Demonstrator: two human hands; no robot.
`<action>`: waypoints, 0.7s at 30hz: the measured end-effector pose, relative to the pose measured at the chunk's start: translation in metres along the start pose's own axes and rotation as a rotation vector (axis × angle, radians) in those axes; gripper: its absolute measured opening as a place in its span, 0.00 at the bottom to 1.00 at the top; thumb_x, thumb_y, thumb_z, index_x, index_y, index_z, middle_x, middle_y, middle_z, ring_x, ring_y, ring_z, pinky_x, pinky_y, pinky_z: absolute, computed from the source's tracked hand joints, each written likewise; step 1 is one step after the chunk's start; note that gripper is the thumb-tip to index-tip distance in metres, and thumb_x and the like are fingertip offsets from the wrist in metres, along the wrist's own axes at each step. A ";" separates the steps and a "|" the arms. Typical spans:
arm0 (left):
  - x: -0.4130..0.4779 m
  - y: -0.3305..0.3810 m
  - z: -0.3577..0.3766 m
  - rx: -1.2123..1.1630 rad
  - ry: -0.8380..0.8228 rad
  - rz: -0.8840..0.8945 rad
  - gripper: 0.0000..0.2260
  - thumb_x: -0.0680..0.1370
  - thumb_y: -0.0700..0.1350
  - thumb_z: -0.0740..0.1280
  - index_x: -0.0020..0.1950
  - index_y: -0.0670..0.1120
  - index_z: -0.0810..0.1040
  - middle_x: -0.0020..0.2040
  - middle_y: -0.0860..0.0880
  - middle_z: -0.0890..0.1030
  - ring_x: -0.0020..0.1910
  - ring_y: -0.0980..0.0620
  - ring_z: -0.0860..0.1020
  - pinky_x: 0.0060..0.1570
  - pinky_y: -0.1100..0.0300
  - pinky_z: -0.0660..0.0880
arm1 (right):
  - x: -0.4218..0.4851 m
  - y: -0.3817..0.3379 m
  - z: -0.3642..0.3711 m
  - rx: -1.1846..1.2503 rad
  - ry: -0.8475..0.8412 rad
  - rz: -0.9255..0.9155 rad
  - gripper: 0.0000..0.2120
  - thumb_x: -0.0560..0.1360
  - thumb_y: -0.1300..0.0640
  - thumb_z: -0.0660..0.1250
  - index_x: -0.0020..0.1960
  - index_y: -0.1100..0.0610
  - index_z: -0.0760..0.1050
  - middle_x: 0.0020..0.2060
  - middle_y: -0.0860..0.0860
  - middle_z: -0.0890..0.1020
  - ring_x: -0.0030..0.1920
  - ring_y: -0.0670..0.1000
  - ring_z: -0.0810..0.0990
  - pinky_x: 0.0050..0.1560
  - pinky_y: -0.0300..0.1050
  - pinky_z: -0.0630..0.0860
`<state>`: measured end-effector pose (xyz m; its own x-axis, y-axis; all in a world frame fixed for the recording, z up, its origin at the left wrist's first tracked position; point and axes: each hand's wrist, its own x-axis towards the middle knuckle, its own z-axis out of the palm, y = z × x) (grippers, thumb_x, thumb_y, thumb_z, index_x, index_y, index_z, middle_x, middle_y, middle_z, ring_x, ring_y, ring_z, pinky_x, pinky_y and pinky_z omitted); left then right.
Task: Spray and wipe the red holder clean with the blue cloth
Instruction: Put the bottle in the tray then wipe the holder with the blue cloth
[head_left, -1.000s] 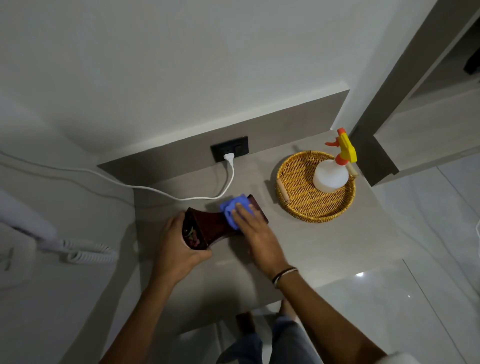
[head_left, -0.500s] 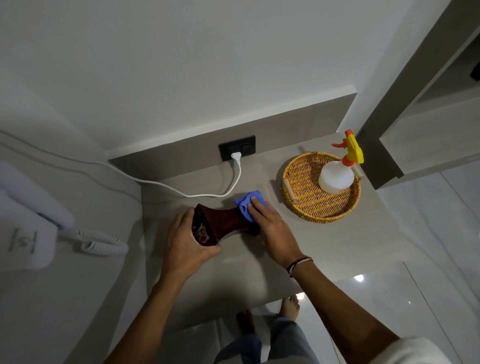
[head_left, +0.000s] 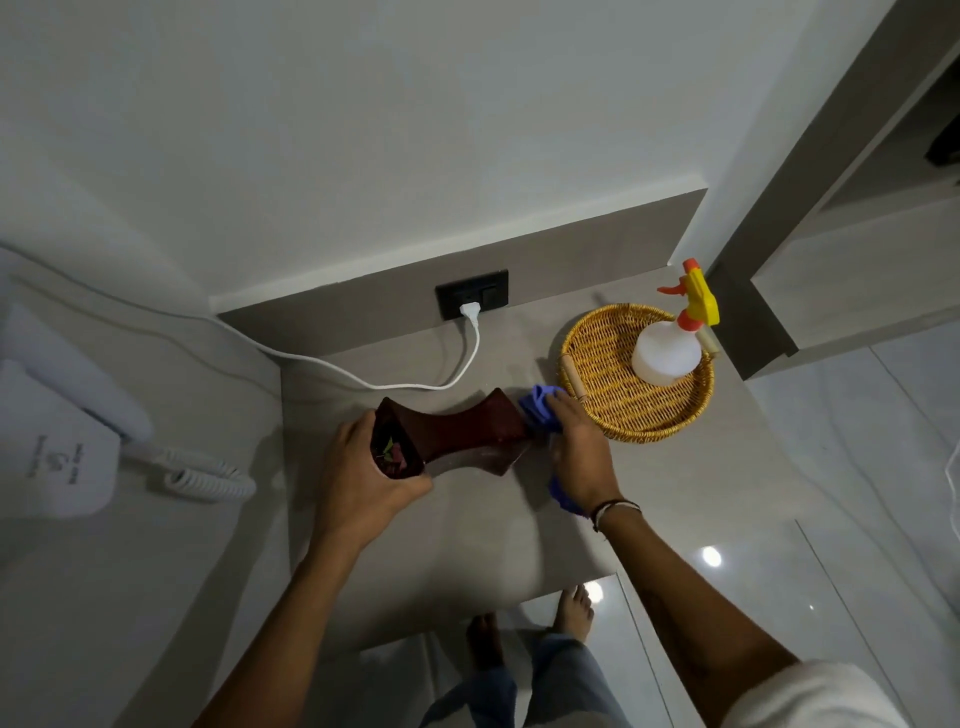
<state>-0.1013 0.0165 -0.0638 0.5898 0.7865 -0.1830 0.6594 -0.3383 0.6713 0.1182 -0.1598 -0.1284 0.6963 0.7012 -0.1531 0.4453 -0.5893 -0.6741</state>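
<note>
Your right hand (head_left: 576, 457), closed on the blue cloth (head_left: 540, 408), has slid from the side of the red holder (head_left: 457, 434) to its base end at centre frame, while your left hand (head_left: 363, 478) grips its open end on the tabletop (head_left: 675, 483), so wiping seems nearly done.

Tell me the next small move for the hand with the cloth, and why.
Probably draw the blue cloth back along the red holder toward its open end. The right hand has the cloth at the far base end, while the left hand steadies the holder lying on its side, so the middle looks uncovered.
</note>
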 end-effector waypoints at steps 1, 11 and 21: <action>0.002 0.000 0.000 -0.033 0.000 -0.029 0.28 0.59 0.56 0.80 0.57 0.53 0.80 0.54 0.49 0.82 0.51 0.47 0.82 0.48 0.48 0.82 | -0.001 0.002 -0.001 0.107 0.027 0.054 0.28 0.80 0.73 0.62 0.79 0.60 0.69 0.78 0.58 0.72 0.79 0.59 0.70 0.80 0.54 0.66; 0.007 0.014 -0.014 -0.061 -0.156 -0.162 0.56 0.67 0.84 0.64 0.86 0.69 0.41 0.85 0.47 0.68 0.79 0.43 0.74 0.68 0.46 0.76 | 0.002 -0.027 0.011 0.864 -0.079 0.373 0.24 0.82 0.75 0.56 0.62 0.53 0.81 0.56 0.56 0.86 0.56 0.54 0.87 0.58 0.49 0.86; -0.001 0.024 -0.025 0.063 -0.347 -0.157 0.77 0.58 0.67 0.86 0.81 0.69 0.24 0.89 0.44 0.35 0.87 0.39 0.56 0.81 0.34 0.65 | 0.026 -0.017 0.000 0.976 -0.220 0.538 0.20 0.82 0.75 0.55 0.61 0.58 0.81 0.46 0.58 0.86 0.38 0.53 0.85 0.34 0.41 0.85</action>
<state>-0.0977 0.0209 -0.0292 0.5949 0.6131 -0.5198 0.7753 -0.2672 0.5723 0.1294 -0.1317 -0.1211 0.5073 0.5635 -0.6520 -0.5779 -0.3389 -0.7424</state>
